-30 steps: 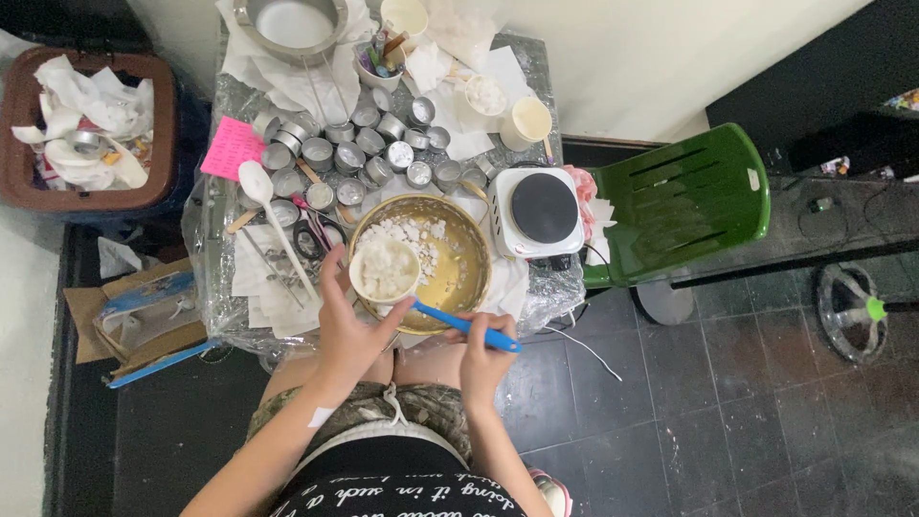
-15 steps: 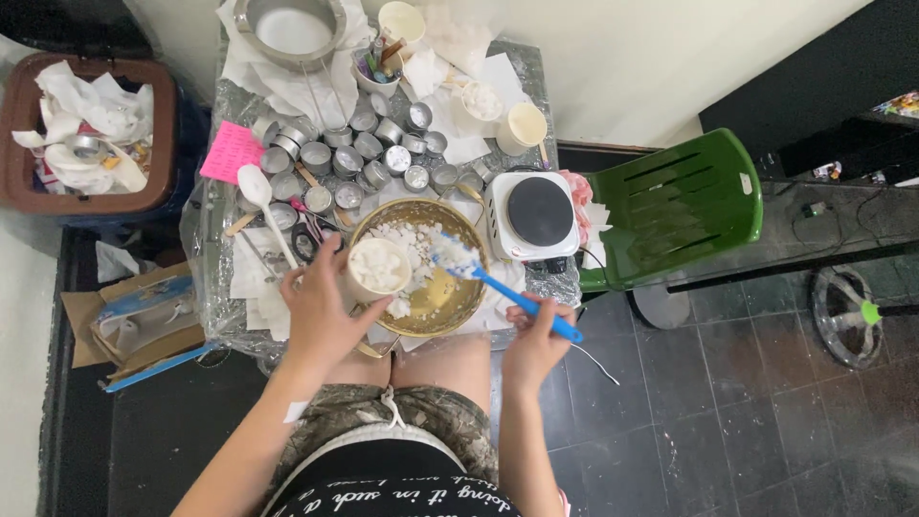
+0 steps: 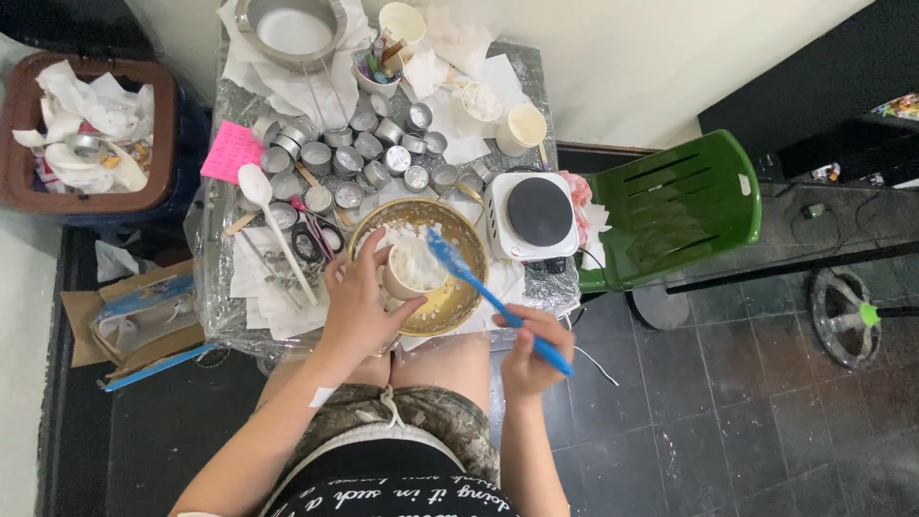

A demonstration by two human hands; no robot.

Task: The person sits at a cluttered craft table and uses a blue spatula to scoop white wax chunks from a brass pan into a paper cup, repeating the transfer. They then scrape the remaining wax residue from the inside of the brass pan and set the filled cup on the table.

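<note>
My left hand (image 3: 359, 304) grips a small cup (image 3: 414, 270) filled with white flakes, held over a gold metal bowl (image 3: 467, 299) that also holds white flakes. My right hand (image 3: 532, 350) holds a blue spatula (image 3: 483, 293) by its handle; the spatula's head rests at the cup's rim. The bowl sits at the near edge of a small plastic-covered table (image 3: 212, 297), just above my lap.
Several small round tins (image 3: 369, 153) stand behind the bowl. A white electric hot plate (image 3: 532, 215) sits to the right, a green chair (image 3: 675, 206) beyond it. A white spoon (image 3: 273, 225), a pink note (image 3: 232, 150), a steel pot (image 3: 292, 29) and a brown bin (image 3: 86, 134) lie left and behind.
My right hand has brought the spatula's head from the bowl up to the cup's rim. My left hand has moved the cup toward the bowl's middle.
</note>
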